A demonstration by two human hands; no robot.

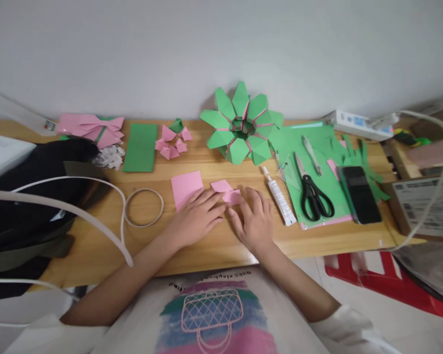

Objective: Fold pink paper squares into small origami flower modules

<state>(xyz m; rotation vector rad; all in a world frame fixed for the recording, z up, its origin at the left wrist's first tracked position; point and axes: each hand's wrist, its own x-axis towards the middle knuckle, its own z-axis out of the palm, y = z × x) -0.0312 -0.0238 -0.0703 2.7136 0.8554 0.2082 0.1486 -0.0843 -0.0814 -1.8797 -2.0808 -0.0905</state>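
My left hand (200,216) lies on the table with its fingers spread, covering a corner of a flat pink square sheet (186,187) and reaching a folded pink paper piece (225,190). On the right side of that folded piece is my right hand (255,215), its fingers apart and curved, the fingertips at the paper's edge. The folded piece lies on the wood between both hands. Behind them stands a green paper flower (239,125) with pink strips between its petals. Small folded pink pieces (172,145) and a green rectangle (140,147) lie to the left.
A glue tube (280,199), black-handled scissors (313,199), a cutter (312,155) and a phone (361,194) lie right, mostly on green sheets (293,169). Left are a tape ring (144,207), white cables, dark cloth (33,187) and a pink bow (96,129). A power strip (358,124) stands back right.
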